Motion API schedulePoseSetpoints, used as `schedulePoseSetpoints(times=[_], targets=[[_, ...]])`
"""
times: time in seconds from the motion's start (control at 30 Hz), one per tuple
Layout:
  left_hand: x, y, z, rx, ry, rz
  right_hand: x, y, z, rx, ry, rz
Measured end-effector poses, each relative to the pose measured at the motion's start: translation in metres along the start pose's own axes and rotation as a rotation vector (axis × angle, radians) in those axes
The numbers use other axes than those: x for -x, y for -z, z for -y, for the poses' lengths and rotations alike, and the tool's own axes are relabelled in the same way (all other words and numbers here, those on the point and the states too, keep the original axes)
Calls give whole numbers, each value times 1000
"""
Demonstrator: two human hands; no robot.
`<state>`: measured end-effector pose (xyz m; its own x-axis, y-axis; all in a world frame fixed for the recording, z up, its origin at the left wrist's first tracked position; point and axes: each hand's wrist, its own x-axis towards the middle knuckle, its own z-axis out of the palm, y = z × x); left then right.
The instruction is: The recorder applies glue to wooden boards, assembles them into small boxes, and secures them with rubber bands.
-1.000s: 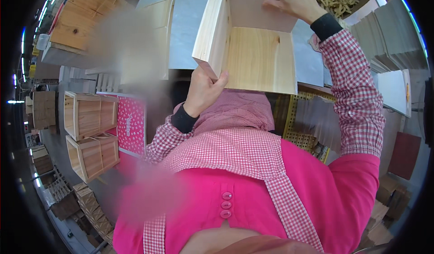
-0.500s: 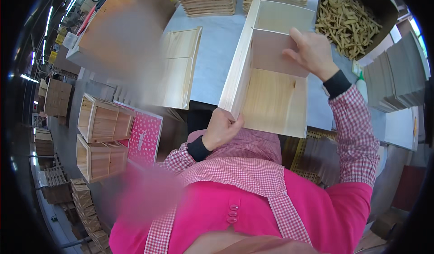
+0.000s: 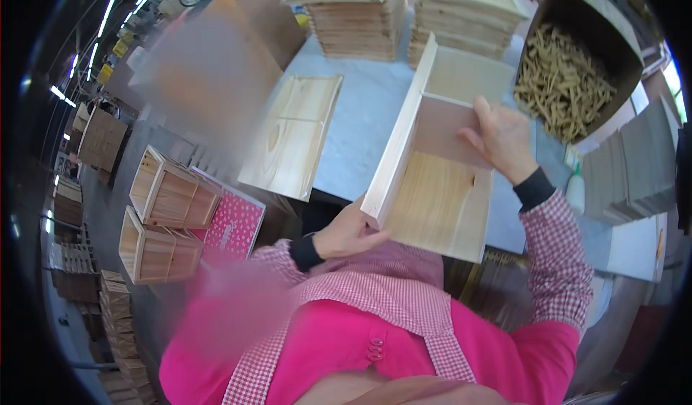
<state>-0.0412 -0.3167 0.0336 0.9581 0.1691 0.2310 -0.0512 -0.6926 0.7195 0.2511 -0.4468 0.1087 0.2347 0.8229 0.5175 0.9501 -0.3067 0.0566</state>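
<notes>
A pale wooden box (image 3: 440, 201) is tilted in front of me over the table's near edge. It has a long panel on its left side and a thin divider (image 3: 448, 127) across its inside. My left hand (image 3: 349, 233) holds the near lower corner of that left panel, thumb on the near side; some of its fingers are hidden behind the wood. At the box's right side my right hand (image 3: 504, 139) grips around the right end of the divider, thumb apart from the index finger. A flat wooden panel (image 3: 297, 134) with a groove across it lies left of the box.
Two stacks of wooden panels (image 3: 360, 26) stand at the table's far side. A carton (image 3: 613, 51) of small wooden pieces is at the far right, near a white glue bottle (image 3: 575, 191) and grey boards (image 3: 627, 170). Wooden boxes (image 3: 173, 192) sit at left beside a pink patterned sheet (image 3: 232, 221).
The view has shifted, so the table and box appear lower. My left hand has slid a little left at the corner, its fingers straighter. The right hand keeps its place on the box.
</notes>
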Motion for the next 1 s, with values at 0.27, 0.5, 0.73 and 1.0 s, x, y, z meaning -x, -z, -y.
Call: schedulePoseSetpoints(times=[0.27,0.5,0.73,1.0], targets=[[-191,183,81,1440,358,-258,21,37,17,-171,7,-399],[-294,211,60,1652,168,-894,49,58,53,-321,-124,-392],[-194,218,-35,2124,-401,-177,-35,61,93,-925,-220,-445],[-86,98,-117,1404,-59,-265,-71,67,184,-1684,-283,-763]])
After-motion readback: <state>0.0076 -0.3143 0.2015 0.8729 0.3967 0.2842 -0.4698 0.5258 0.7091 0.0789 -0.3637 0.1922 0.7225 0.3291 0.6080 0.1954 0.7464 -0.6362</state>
